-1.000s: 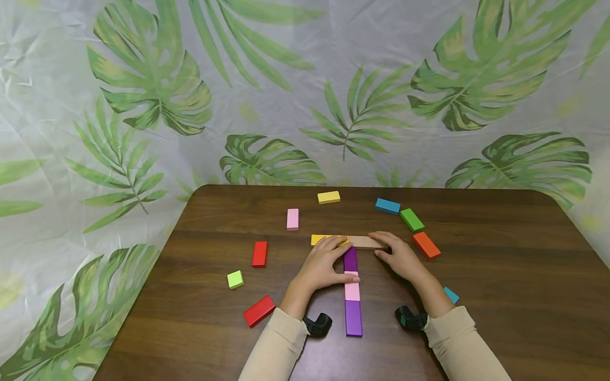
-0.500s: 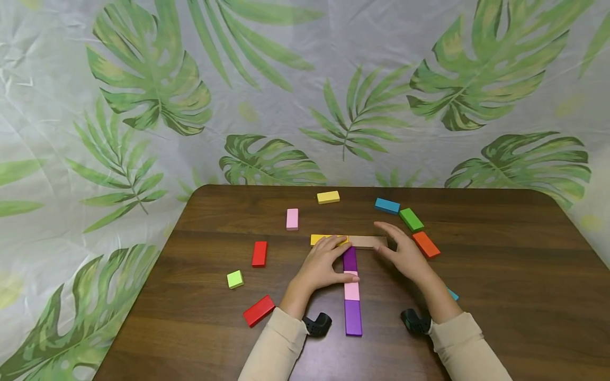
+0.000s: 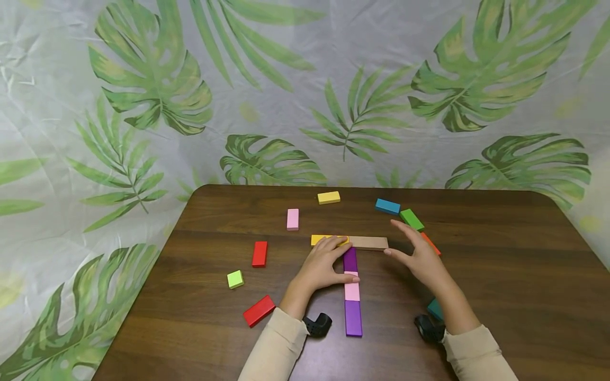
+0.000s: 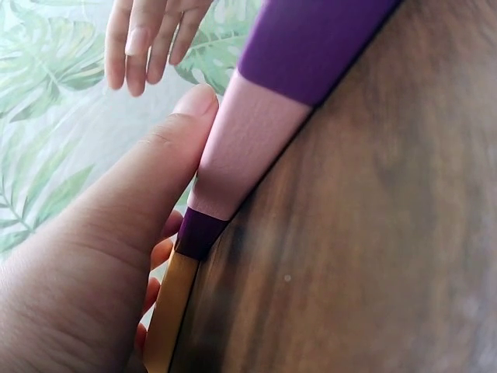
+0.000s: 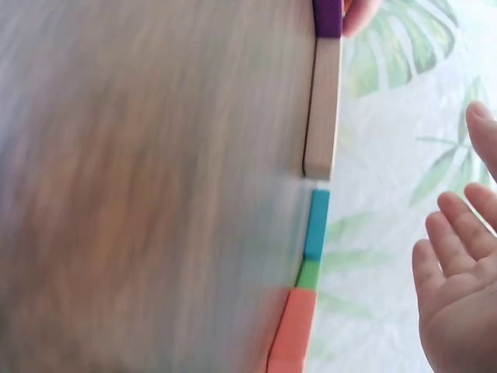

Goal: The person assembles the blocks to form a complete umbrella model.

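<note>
Flat blocks form a T on the table: an orange-yellow block and a natural wood block make the bar. Down the stem run a dark purple block, a pink block and a purple block. My left hand rests its fingertips over the orange-yellow block near the junction, with its thumb at the pink block. Part of the orange-yellow block is hidden beneath those fingers. To the right, my right hand is apart from the wood block, fingers extended and holding nothing.
Scattered around lie a light pink block, a pale yellow block, a blue block, a green block and an orange block. Two red blocks and a lime block are at left; a teal block sits under the right wrist.
My right hand has let go of the wood block and moved away to the right, now partly covering the orange block. The left hand and the T of blocks have stayed put.
</note>
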`<state>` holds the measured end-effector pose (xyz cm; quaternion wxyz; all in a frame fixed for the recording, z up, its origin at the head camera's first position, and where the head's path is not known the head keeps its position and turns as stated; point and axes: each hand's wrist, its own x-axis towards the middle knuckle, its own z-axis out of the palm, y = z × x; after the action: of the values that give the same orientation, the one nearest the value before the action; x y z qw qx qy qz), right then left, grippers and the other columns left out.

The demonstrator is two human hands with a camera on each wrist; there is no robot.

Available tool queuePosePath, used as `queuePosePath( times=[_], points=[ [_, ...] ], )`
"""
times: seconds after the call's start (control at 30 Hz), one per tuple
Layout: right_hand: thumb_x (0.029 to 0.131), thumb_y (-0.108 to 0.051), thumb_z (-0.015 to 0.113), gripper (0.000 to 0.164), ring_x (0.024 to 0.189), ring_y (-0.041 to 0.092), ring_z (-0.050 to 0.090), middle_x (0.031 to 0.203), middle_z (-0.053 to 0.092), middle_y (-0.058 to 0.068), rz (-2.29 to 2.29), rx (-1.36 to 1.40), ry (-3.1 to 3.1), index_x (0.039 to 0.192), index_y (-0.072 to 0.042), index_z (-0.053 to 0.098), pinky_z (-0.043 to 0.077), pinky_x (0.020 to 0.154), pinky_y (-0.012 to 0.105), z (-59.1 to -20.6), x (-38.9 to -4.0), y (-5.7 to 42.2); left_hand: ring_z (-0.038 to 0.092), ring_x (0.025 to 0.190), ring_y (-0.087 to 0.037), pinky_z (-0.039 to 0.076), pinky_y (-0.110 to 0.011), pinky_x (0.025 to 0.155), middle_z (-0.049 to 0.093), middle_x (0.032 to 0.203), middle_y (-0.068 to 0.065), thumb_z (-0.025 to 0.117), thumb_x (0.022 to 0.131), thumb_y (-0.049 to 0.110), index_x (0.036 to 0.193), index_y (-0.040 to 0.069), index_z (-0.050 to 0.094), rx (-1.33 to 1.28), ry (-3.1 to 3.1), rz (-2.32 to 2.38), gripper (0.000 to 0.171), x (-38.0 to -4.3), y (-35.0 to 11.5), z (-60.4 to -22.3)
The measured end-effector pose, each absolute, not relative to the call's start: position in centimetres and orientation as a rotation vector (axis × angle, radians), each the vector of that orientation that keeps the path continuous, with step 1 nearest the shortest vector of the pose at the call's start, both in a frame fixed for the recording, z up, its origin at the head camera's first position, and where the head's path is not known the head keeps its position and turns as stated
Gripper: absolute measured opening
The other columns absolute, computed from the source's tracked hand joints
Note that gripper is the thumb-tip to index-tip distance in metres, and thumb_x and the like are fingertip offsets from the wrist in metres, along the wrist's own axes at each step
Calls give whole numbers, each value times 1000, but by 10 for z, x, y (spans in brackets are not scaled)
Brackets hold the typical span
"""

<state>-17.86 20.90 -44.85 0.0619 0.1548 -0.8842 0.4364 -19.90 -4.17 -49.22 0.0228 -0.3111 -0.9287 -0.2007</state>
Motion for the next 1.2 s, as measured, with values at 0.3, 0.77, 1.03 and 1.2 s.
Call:
queuePosePath(
  times=[0.3,0.77,1.03,1.2],
  points=[
    [77,-30,70,74,123,44,29,139,33,18,1261,356,-2686,140,-18,33,26,88,65,-443,-170,227,21,132,-18,10,-33,107,34,140,4,60,67,67,136,21,42,-962,-2870,-630,85,-199,-42,-493],
    [79,-24,70,71,119,46,32,135,36,23,1187,279,-2667,139,-11,34,28,86,64,-452,-166,260,23,131,-18,10,-32,107,34,139,4,60,67,68,135,21,43,-968,-2863,-638,85,-199,-42,-493],
    [80,-21,68,70,120,48,30,134,35,27,1213,243,-2690,139,-7,32,27,88,63,-458,-165,276,23,131,-17,10,-32,107,34,140,5,60,67,68,135,21,43,-966,-2863,-635,85,-200,-42,-494],
    [81,-20,67,70,117,50,32,133,34,29,1235,236,-2720,139,-2,31,28,87,63,-463,-166,284,23,130,-18,10,-32,107,35,139,4,61,67,67,135,21,44,-966,-2859,-634,84,-200,-42,-494]
  ],
)
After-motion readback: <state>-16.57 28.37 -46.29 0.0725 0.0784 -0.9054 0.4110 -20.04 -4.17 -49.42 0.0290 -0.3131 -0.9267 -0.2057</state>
